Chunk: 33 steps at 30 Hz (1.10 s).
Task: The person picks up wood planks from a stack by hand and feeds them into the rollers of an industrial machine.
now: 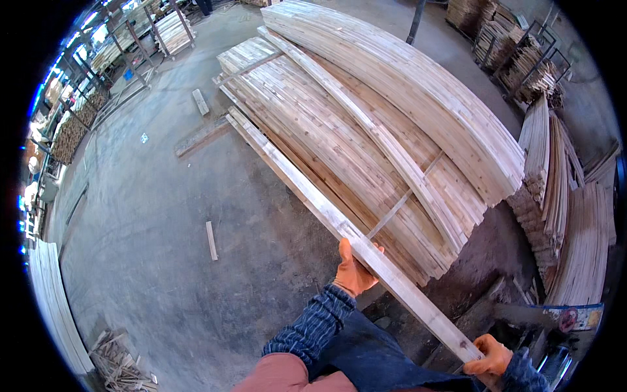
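Where pale sawn timber fills the view from 11 to 3 o'clock, narrow boards lie edge to edge in a low stack (313, 124), knotty and streaked honey and cream, with a taller stack (398, 75) behind it toward 1 o'clock. A loose board (372, 127) runs slantwise over the low stack, and thin cross strips (392, 212) lie across its boards. Straight lengths look bowed by the lens. The long plank (418, 295), square-edged and whitish with grey staining, stretches from between 10 and 11 o'clock down to between 4 and 5, alongside the low stack's near edge; whether its far end rests on anything cannot be told. Ragged board ends form the stack's edge toward 4 o'clock. Smooth grey concrete floor (150, 215) spreads widely at 9 o'clock, giving open room, broken by a small offcut (211, 240) and, near 8 o'clock, a heap of splintered scraps (117, 362). At 5 o'clock the left hand (356, 271) is partly curled, cradling the plank, thumb along the near edge and fingertips showing past the far one. Between 4 and 5 o'clock, the right hand (491, 358) is closed around the plank's near end.
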Each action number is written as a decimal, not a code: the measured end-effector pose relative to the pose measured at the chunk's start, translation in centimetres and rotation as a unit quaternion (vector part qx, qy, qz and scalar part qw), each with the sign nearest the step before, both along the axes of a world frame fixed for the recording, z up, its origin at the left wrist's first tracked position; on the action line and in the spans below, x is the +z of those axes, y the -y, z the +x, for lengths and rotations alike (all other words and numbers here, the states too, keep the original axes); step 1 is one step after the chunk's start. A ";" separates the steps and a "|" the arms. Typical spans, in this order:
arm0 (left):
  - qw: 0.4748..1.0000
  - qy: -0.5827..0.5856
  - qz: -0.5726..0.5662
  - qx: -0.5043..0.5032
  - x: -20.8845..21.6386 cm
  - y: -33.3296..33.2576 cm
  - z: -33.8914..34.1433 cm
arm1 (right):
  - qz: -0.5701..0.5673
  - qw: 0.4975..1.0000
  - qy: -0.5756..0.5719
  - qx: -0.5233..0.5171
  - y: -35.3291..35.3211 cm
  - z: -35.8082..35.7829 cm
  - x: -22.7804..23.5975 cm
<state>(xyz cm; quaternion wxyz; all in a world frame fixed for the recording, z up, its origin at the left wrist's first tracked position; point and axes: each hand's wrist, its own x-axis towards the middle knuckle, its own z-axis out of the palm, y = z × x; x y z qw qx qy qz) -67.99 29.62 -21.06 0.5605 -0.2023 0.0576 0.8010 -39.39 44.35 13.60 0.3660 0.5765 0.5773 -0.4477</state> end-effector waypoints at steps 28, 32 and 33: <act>0.993 0.044 0.110 0.003 5.9 -2.5 1.6 | 0.111 0.957 -0.187 0.190 -2.9 -8.9 -4.3; 0.991 0.045 0.122 0.019 5.6 -2.0 2.1 | 0.026 0.955 -0.245 0.164 -4.7 -4.9 -6.8; 0.992 0.043 0.118 0.020 5.6 -1.9 1.9 | 0.029 0.960 -0.237 0.148 -3.9 -5.8 -4.9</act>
